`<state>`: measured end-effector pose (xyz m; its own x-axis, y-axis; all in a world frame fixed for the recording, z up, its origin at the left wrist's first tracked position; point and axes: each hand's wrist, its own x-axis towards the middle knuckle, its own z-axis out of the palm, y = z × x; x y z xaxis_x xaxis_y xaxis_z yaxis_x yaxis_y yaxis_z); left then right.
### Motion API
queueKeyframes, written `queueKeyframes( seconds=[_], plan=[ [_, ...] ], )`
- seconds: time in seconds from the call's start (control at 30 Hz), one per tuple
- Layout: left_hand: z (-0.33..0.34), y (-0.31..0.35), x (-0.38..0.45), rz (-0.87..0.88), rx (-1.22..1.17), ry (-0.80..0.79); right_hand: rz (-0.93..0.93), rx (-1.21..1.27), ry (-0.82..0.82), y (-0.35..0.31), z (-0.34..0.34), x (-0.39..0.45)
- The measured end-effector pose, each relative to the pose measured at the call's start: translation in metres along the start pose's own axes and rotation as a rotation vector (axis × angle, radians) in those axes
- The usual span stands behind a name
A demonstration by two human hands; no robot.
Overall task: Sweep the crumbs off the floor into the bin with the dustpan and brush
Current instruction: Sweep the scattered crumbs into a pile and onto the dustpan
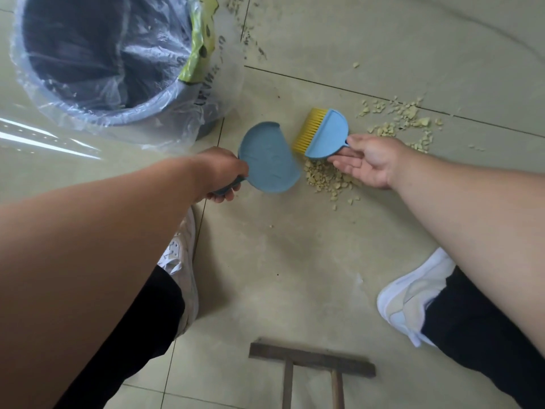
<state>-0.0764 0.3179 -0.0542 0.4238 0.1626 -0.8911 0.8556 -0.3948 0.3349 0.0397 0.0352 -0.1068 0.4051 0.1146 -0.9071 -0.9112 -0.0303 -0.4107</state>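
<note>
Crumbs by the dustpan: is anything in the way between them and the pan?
Nothing visible. The nearest crumbs lie on bare floor right beside the dustpan, which the left hand holds. The brush is in the right hand.

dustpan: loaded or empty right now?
Empty. The dustpan, held by the left hand, shows a bare blue inner face; the crumbs lie on the floor beside its edge.

Two white shoes are seen on the tiled floor (pixel 295 276): the left shoe (pixel 184 261) near the bottom-left, the right shoe (pixel 413 296) towards the right edge. Black trouser legs (pixel 477 335) are seen above both. A dark wooden frame (pixel 311 360) is laid at the bottom edge.
</note>
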Motion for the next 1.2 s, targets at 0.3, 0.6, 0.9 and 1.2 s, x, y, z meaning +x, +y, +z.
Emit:
queueKeyframes(
  seconds=[0.3, 0.6, 0.9, 1.2],
  plan=[
    [-0.043, -0.057, -0.002, -0.198, 0.056, 0.024, -0.140, -0.253, -0.072, 0.027, 0.103, 0.004],
    [-0.035, -0.028, -0.001, -0.142, 0.100, 0.065, -0.152, -0.370, 0.125, 0.019, 0.049, 0.012],
    [-0.005, 0.023, 0.009, 0.056, -0.118, 0.133, -0.094, 0.062, 0.014, -0.018, 0.015, -0.004],
    [-0.005, 0.099, 0.030, 0.125, -0.059, 0.262, -0.189, 0.186, 0.009, -0.067, 0.073, 0.020]
  ],
)
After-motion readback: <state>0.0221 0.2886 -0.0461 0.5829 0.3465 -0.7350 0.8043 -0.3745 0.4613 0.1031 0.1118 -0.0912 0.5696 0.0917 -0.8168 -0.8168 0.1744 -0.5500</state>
